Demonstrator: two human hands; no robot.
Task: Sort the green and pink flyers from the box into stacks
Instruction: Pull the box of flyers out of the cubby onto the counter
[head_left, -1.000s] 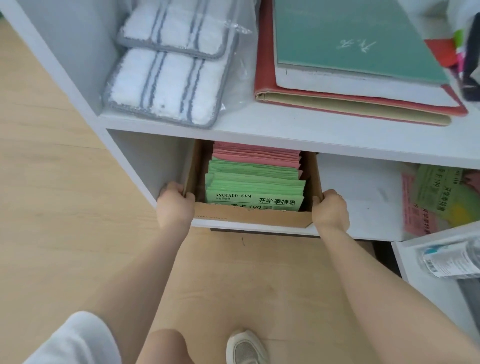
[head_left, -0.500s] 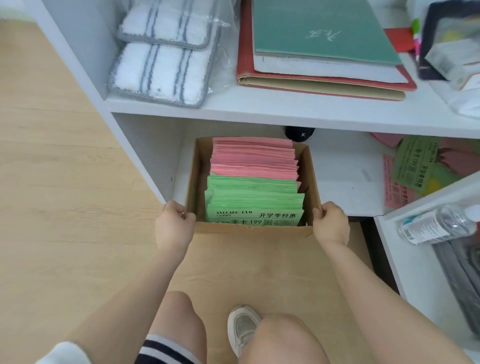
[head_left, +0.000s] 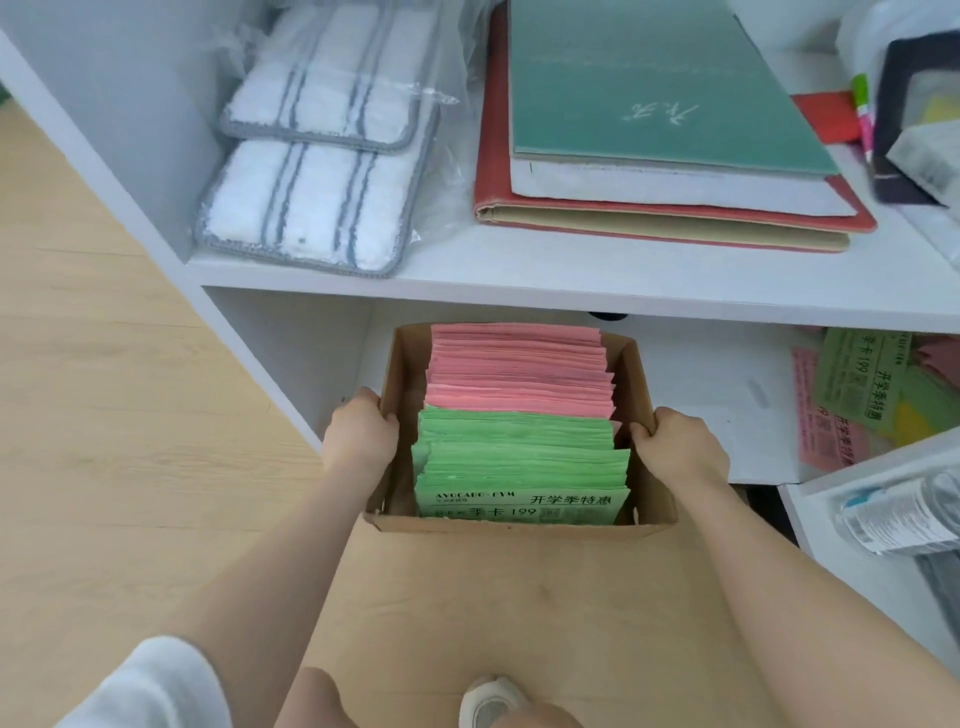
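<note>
An open cardboard box juts out of the lower bay of a white shelf unit. Upright flyers fill it: green flyers at the front, the nearest one printed with black text, and pink flyers behind them. My left hand grips the box's left wall, fingers curled over its rim. On the opposite wall my right hand holds the rim the same way. The box's front flap hangs down toward me.
Loose green and pink flyers lie in the lower bay to the right. The upper shelf holds striped white pads and a green book on a red folder. A plastic bottle lies at right. Wooden floor on the left.
Both hands have pulled the box out of the lower bay toward me. More of the pink flyers at the back now show. My grips have shifted further back along the box's side walls.
</note>
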